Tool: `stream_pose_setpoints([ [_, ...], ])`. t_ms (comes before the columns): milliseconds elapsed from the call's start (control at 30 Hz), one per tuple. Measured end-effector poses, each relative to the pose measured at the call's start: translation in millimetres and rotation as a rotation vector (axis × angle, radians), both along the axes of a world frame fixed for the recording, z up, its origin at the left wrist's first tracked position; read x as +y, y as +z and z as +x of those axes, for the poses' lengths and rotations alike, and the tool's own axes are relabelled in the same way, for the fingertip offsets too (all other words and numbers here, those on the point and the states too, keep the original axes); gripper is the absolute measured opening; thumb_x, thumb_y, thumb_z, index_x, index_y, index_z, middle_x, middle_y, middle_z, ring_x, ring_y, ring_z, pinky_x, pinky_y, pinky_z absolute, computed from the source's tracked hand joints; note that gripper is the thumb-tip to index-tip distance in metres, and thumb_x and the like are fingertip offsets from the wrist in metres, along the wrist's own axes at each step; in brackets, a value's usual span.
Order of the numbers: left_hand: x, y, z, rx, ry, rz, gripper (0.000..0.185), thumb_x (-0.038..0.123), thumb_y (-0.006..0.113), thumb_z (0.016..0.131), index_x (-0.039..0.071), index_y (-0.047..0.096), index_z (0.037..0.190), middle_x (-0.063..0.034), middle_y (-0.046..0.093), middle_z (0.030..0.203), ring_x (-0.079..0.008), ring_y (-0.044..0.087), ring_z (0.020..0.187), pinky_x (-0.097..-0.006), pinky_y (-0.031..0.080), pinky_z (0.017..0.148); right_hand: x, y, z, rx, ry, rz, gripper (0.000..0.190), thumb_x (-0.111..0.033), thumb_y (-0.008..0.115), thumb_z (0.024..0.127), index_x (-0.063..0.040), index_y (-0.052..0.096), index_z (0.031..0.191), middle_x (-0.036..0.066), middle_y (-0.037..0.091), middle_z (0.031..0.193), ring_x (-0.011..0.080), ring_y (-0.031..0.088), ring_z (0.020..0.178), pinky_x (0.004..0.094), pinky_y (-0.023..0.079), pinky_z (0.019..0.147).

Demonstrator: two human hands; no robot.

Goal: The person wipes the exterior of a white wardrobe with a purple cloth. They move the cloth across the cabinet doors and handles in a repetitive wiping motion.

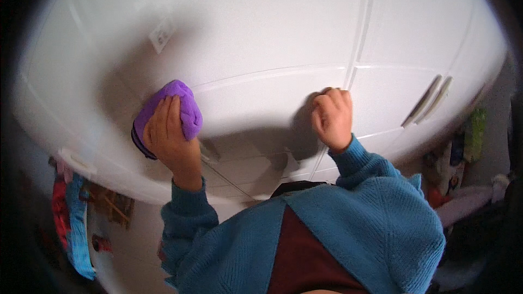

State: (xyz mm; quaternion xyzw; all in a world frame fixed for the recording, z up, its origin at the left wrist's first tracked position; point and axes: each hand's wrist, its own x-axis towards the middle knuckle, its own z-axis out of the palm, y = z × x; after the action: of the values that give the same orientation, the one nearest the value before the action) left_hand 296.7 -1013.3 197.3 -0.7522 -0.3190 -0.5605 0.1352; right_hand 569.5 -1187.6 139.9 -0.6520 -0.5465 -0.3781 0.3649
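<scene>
My left hand (169,136) lies over a folded purple cloth (190,108) with a dark band along its lower edge. The fingers press it flat against the front of a white cabinet (261,41). Further right, my right hand (333,118) is curled into a loose fist close to the vertical seam (353,57) between the cabinet panels. No object shows in it; whether its knuckles touch the panel cannot be told. Both hands cast shadows on the white surface.
A pair of curved handles (427,100) sits on the right panels, and another handle (77,161) at the lower left. A small pale patch with dark marks (162,34) is above the cloth. Red and blue fabric (77,228) hangs at left; assorted items (453,159) stand at right.
</scene>
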Motion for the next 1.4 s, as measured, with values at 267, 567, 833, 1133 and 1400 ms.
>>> stream_pose_setpoints([
  [267, -40.3, -15.6, 84.4, 0.198, 0.154, 0.041, 0.065, 0.001, 0.079, 0.070, 0.010, 0.060, 0.131, -0.0078, 0.061, 0.133, -0.0264, 0.055, 0.125, -0.0445, 0.036, 0.104, -33.6, -13.3, 27.8, 0.029, 0.269, -0.136, 0.015, -0.003, 0.064, 0.077, -0.004, 0.063, 0.093, 0.011, 0.059, 0.094, 0.0258, 0.054, 0.085, 0.0378, 0.045, 0.077],
  [567, -103.0, -7.3, 149.1, 0.102, -0.035, 0.227, 0.050, 0.002, 0.075, 0.075, 0.007, 0.066, 0.124, -0.0118, 0.065, 0.126, -0.0290, 0.059, 0.120, -0.0423, 0.040, 0.100, -94.6, -11.2, 71.7, 0.060, 0.310, -0.189, 0.020, 0.001, 0.069, 0.074, -0.002, 0.067, 0.094, 0.013, 0.066, 0.095, 0.0271, 0.061, 0.090, 0.0376, 0.050, 0.080],
  [833, -193.7, -17.8, 235.2, 0.058, -0.169, 0.365, 0.027, 0.004, 0.061, 0.091, 0.008, 0.071, 0.116, -0.0074, 0.068, 0.121, -0.0242, 0.062, 0.116, -0.0372, 0.039, 0.099, -175.7, -15.4, 122.5, 0.022, 0.239, -0.153, 0.025, 0.001, 0.071, 0.073, -0.003, 0.067, 0.097, 0.012, 0.067, 0.098, 0.0269, 0.061, 0.092, 0.0377, 0.051, 0.081],
  [1133, -294.0, -24.4, 297.2, 0.168, -0.176, 0.340, 0.027, 0.006, 0.056, 0.095, 0.009, 0.070, 0.118, -0.0055, 0.067, 0.124, -0.0213, 0.061, 0.117, -0.0346, 0.038, 0.098, -258.3, -34.5, 178.6, 0.132, 0.258, -0.173, 0.037, -0.002, 0.072, 0.077, -0.004, 0.064, 0.113, 0.012, 0.066, 0.105, 0.0276, 0.061, 0.095, 0.0384, 0.051, 0.082],
  [1400, -346.0, 10.3, 301.6, 0.223, -0.182, 0.233, 0.032, 0.007, 0.059, 0.093, 0.009, 0.066, 0.124, -0.0050, 0.064, 0.129, -0.0215, 0.057, 0.123, -0.0367, 0.035, 0.103, -299.9, -1.5, 170.1, 0.188, 0.312, -0.164, 0.043, -0.005, 0.070, 0.080, -0.003, 0.059, 0.121, 0.013, 0.065, 0.104, 0.0278, 0.060, 0.094, 0.0382, 0.050, 0.084],
])
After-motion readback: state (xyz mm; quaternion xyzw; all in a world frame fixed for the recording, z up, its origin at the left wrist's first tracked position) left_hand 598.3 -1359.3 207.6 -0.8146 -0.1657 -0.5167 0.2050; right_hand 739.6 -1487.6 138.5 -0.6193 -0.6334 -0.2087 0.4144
